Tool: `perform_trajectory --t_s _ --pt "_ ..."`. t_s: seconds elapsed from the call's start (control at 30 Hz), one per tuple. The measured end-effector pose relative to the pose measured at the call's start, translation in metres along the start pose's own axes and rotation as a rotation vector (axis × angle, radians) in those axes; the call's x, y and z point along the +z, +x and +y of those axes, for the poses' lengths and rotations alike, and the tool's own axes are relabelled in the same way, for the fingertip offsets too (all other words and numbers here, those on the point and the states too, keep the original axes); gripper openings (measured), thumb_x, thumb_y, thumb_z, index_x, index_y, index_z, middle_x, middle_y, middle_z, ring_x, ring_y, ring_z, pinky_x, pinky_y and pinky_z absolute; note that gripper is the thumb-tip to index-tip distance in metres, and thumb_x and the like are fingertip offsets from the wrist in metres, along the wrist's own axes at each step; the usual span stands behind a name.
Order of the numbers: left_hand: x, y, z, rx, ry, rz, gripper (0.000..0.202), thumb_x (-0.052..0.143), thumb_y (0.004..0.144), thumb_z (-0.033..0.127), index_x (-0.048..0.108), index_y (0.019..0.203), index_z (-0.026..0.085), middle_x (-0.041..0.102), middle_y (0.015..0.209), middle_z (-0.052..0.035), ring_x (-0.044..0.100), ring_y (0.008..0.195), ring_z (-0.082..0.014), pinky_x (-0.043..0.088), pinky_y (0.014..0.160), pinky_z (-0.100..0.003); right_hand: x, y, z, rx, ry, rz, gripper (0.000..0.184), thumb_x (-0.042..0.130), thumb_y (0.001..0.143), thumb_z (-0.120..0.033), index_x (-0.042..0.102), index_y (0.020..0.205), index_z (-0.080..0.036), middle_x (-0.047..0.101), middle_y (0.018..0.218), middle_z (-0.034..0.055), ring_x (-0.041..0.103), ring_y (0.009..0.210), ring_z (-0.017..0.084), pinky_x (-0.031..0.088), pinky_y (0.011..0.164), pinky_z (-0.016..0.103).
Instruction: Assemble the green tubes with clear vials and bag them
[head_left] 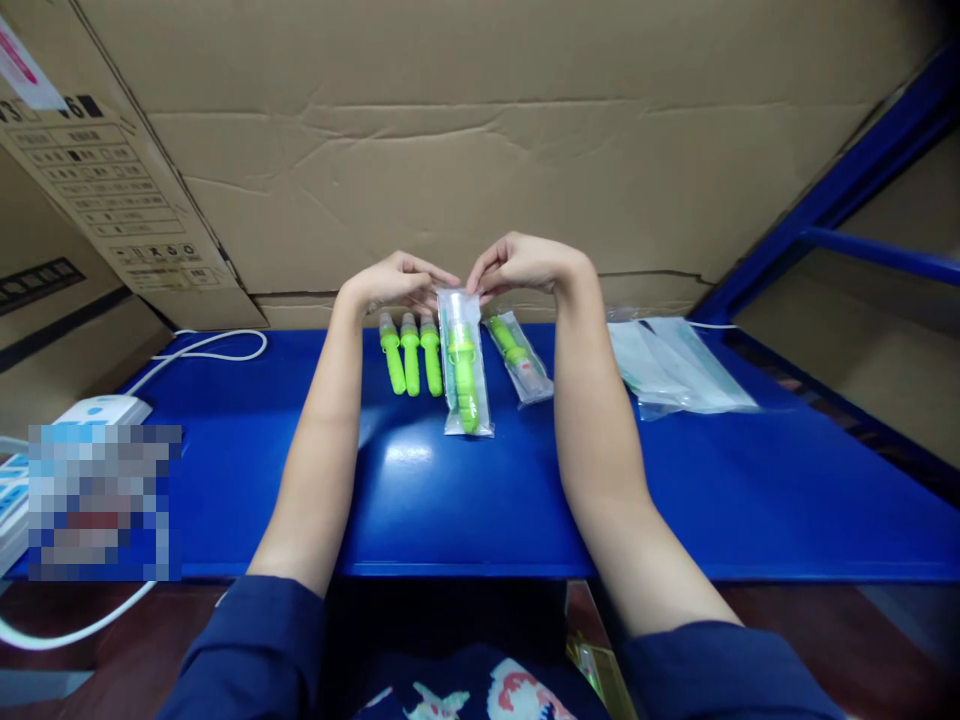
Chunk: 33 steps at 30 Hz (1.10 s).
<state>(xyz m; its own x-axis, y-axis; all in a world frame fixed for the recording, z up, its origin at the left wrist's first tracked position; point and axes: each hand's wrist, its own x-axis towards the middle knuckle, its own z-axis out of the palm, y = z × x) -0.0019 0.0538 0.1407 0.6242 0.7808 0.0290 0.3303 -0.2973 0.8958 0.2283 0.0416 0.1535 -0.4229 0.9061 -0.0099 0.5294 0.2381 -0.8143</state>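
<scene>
A clear plastic bag (481, 400) lies on the blue shelf in front of me, with a lime-green, stick-shaped item with a clear cap (463, 365) inside. My left hand (399, 282) is closed at the bag's top left corner, thumb and fingers together. At the top right corner, the fingers of my right hand (517, 264) pinch the bag's edge. Just left of it, three similar green items (410, 360) stand in a row without bags. To the right lies another bagged green item (517, 358), slanted, its clear end toward me.
A stack of flat clear bags (679, 365) rests beyond my right forearm. On the left are a white power strip (105, 412), its cable (225, 345) and a blurred-out patch. Cardboard (480, 180) walls the back; a blue metal frame (832, 190) rises at right.
</scene>
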Motion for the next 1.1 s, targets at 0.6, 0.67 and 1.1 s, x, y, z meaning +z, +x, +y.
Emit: perform_trajectory --t_s 0.6,0.67,1.1 --pt "0.012 -0.005 0.014 -0.126 0.115 0.005 0.046 0.069 0.085 0.052 0.072 0.093 0.007 0.073 0.080 -0.0106 0.073 0.088 -0.0196 0.054 0.081 -0.025 -0.002 -0.014 -0.010 -0.063 -0.159 0.092 0.022 0.084 0.075 -0.035 0.079 0.087 -0.018 0.078 0.082 0.0042 0.075 0.091 0.020 0.061 0.086 0.025" --pt "0.011 -0.005 0.013 -0.156 0.122 -0.005 0.046 0.070 0.083 0.051 0.073 0.089 0.006 0.074 0.081 -0.0115 0.073 0.091 -0.0210 0.054 0.081 -0.025 -0.002 -0.014 -0.009 -0.066 -0.175 0.091 0.020 0.083 0.076 -0.035 0.080 0.087 -0.018 0.078 0.083 0.0039 0.075 0.092 0.020 0.061 0.086 0.025" --pt "-0.001 0.003 -0.001 -0.013 0.204 -0.069 0.033 0.075 0.079 0.039 0.076 0.091 0.008 0.075 0.076 -0.0085 0.072 0.085 -0.0191 0.055 0.085 -0.027 0.007 -0.020 -0.018 0.044 -0.051 0.069 0.022 0.076 0.084 -0.035 0.075 0.095 -0.015 0.076 0.089 0.0064 0.074 0.096 0.022 0.060 0.096 0.031"
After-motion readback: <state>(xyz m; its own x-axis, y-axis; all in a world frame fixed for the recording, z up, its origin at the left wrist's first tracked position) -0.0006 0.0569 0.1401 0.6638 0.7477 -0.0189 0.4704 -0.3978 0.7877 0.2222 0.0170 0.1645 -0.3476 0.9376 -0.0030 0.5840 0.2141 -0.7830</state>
